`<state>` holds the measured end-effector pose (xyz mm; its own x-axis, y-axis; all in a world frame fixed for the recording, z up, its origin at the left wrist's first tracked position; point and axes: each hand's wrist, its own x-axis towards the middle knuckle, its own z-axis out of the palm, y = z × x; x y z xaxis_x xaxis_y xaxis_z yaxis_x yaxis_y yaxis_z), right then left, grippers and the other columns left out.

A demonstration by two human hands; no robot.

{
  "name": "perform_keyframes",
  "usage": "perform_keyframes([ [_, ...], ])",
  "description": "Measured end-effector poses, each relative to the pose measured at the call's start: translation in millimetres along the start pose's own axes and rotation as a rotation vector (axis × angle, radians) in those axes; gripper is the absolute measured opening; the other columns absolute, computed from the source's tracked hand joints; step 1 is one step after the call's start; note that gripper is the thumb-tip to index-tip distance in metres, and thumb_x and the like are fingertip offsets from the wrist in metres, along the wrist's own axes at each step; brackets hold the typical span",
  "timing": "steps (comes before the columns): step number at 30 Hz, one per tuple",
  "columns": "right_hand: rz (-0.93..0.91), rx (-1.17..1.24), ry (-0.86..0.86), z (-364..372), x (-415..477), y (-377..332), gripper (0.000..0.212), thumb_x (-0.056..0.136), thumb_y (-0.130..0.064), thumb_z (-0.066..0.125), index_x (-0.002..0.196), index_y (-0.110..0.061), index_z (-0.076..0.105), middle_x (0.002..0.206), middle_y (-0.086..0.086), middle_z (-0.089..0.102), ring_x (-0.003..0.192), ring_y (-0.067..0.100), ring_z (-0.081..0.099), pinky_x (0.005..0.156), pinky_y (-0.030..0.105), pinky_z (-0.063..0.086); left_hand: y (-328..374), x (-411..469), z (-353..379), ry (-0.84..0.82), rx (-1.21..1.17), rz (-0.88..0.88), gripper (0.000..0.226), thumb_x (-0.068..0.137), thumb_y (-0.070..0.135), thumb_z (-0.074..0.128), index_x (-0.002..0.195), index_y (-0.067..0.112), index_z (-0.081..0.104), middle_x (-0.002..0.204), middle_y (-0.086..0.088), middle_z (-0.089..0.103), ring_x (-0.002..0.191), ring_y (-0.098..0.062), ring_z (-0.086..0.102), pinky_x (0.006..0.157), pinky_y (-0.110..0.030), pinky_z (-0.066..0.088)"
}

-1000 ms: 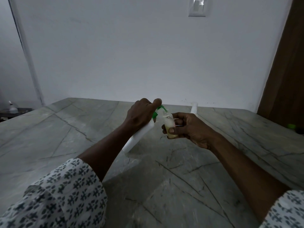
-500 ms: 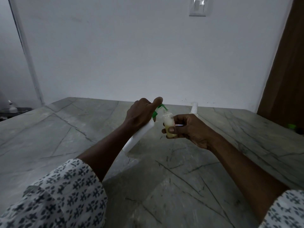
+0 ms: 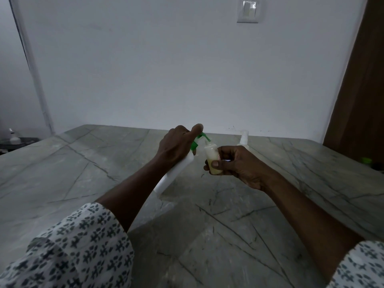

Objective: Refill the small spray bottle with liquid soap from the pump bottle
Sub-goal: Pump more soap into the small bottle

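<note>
Pumping soap across
Left hand (image 3: 176, 144) grips the tilted pump bottle (image 3: 177, 173); right hand (image 3: 238, 165) pinches the spray bottle (image 3: 211, 155) under its nozzle (image 3: 204, 138).

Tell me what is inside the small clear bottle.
The small clear plastic bottle holds pale yellowish liquid; fingers of the right hand cover part of its lower half.

pump bottle (image 3: 176, 173) at spray bottle (image 3: 211, 154) mouth
</note>
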<state>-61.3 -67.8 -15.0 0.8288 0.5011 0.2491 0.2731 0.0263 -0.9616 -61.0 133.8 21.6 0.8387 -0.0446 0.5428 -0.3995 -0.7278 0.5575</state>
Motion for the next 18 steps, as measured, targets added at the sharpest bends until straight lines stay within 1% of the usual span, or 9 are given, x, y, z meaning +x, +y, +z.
perform_keyframes([
  [3, -0.012, -0.003, -0.003, -0.2, -0.6, -1.0, 0.040, 0.081, -0.004, 0.069, 0.120, 0.001, 0.060, 0.109, 0.020, 0.070, 0.101, 0.032, 0.069, 0.084, 0.037, 0.058, 1.0, 0.1, -0.7, 0.001, 0.001, 0.000, 0.090, 0.083, 0.070, 0.027, 0.068, -0.007, 0.070, 0.069, -0.016, 0.071, 0.076, -0.037, 0.065, 0.087, -0.048, 0.051],
  [7, -0.019, -0.024, 0.007, 0.9, -1.0, -1.5, 0.047, 0.074, -0.013, 0.073, 0.118, -0.002, 0.061, 0.107, 0.018, 0.071, 0.101, 0.032, 0.069, 0.084, 0.042, 0.058, 1.0, 0.7, -0.5, 0.016, -0.021, 0.005, 0.088, 0.079, 0.071, 0.029, 0.067, -0.007, 0.070, 0.068, -0.016, 0.071, 0.076, -0.038, 0.064, 0.086, -0.049, 0.051],
  [10, -0.019, -0.013, 0.000, 2.4, -0.9, -0.6, 0.044, 0.074, -0.012, 0.073, 0.116, -0.004, 0.063, 0.106, 0.017, 0.072, 0.101, 0.030, 0.069, 0.081, 0.037, 0.059, 0.7, 0.5, -1.0, 0.032, -0.064, 0.011, 0.082, 0.069, 0.067, 0.028, 0.066, -0.005, 0.068, 0.063, -0.011, 0.070, 0.069, -0.033, 0.061, 0.084, -0.050, 0.051],
  [12, -0.018, -0.019, -0.004, 4.3, -1.0, 0.6, 0.038, 0.076, -0.011, 0.073, 0.113, -0.007, 0.064, 0.104, 0.016, 0.073, 0.099, 0.029, 0.070, 0.078, 0.033, 0.059, 1.3, 0.2, -1.4, 0.018, -0.063, 0.022, 0.081, 0.065, 0.064, 0.027, 0.070, -0.006, 0.066, 0.063, -0.010, 0.069, 0.065, -0.028, 0.055, 0.082, -0.051, 0.051],
  [15, -0.023, -0.043, 0.002, 4.6, -0.5, 1.7, 0.030, 0.080, -0.005, 0.070, 0.109, -0.011, 0.066, 0.102, 0.014, 0.073, 0.098, 0.027, 0.071, 0.077, 0.030, 0.058, 1.6, 0.3, -1.6, 0.021, -0.034, 0.027, 0.086, 0.064, 0.066, 0.024, 0.075, -0.007, 0.067, 0.065, -0.010, 0.067, 0.065, -0.027, 0.054, 0.080, -0.051, 0.052],
  [18, -0.028, -0.055, 0.020, 0.8, -0.7, 0.1, 0.036, 0.077, -0.006, 0.072, 0.112, -0.006, 0.065, 0.104, 0.015, 0.073, 0.098, 0.029, 0.070, 0.080, 0.033, 0.059, 0.3, 0.0, -0.9, 0.031, -0.025, 0.007, 0.096, 0.067, 0.077, 0.022, 0.071, -0.005, 0.071, 0.069, -0.012, 0.071, 0.071, -0.034, 0.064, 0.083, -0.049, 0.053],
])
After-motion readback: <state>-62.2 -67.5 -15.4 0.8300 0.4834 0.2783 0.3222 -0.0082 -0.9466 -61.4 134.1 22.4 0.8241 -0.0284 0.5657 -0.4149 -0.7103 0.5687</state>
